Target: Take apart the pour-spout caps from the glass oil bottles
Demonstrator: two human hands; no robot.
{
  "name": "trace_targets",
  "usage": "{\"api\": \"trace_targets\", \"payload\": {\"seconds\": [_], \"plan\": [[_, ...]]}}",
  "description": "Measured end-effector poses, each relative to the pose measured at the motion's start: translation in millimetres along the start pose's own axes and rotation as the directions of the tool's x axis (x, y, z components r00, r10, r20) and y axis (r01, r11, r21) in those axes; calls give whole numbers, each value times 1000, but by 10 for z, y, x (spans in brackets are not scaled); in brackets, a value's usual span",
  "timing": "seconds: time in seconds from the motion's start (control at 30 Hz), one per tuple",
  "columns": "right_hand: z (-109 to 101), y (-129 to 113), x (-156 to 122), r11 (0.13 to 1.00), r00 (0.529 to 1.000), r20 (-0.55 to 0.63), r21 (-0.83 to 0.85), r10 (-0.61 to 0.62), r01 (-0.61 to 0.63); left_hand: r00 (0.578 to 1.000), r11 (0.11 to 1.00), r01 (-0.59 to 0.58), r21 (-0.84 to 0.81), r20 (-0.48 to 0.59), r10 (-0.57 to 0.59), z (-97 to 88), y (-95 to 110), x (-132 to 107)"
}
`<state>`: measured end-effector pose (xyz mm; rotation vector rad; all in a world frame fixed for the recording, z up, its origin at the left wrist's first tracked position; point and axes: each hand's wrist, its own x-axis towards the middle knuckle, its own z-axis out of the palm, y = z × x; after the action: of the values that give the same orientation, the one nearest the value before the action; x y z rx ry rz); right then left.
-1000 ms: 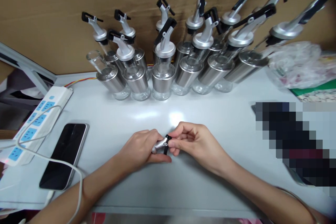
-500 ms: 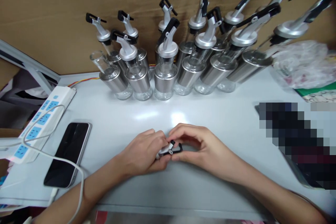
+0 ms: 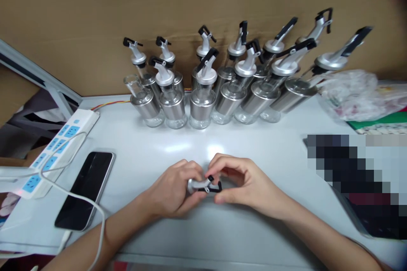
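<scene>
Low over the front middle of the table [image 3: 254,237], my left hand [image 3: 173,188] is closed on a silver bottle pour spout [image 3: 202,184] with a black lever. The base of the spout lies hidden in the palm and its lever end points right. My right hand [image 3: 240,182] curls its index finger and thumb about the lever end, the index fingertip at the black tip and the thumb just below the lever. Behind the hands stand several glass bottles with steel sleeves and matching spouts. The leftmost front bottle [image 3: 146,106] has an open glass neck without a spout.
A white power strip [image 3: 68,144] and a phone [image 3: 85,190] with a white cable [image 3: 95,207] lie on the left. Clear plastic bags [image 3: 349,93] are heaped at the back right. A dark, partly pixelated object [image 3: 359,220] lies at the right. Cardboard [image 3: 178,0] closes off the back.
The view has tilted up, so the bottles sit lower in the picture. More of the spout's silver body shows between my hands, and my right thumb has drawn away from the left fingers.
</scene>
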<state>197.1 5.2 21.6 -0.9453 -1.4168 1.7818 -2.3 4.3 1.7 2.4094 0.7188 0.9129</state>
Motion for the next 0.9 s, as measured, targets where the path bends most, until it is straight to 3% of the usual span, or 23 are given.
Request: {"api": "trace_targets", "payload": {"seconds": [0.07,0.17,0.3,0.43,0.63,0.8,0.9], "plan": [[-4,-10,1,1000,1000,19,9,13,-14,998,995,54,-90,-12,-55,20,21,-7],[12,-11,-3,999,998,53,33,15,-16,998,989,44,-140,-40,-50,71,23,-19],[33,32,-1,996,999,45,91,-7,2,995,1000,14,-23,-97,-16,78,-30,-44],[8,62,6,995,1000,5,100,5,-6,997,990,76,121,1,-77,-1,-62,-54],[-4,23,-4,996,999,-16,75,46,-45,995,983,98,155,-22,-96,-40,-69,-34],[-21,-6,-14,998,999,-14,48,30,-29,997,990,67,123,37,-72,-9,-76,-42],[-24,-16,-17,999,999,-7,18,37,-37,997,986,75,147,4,-77,-5,-74,-42]]}}
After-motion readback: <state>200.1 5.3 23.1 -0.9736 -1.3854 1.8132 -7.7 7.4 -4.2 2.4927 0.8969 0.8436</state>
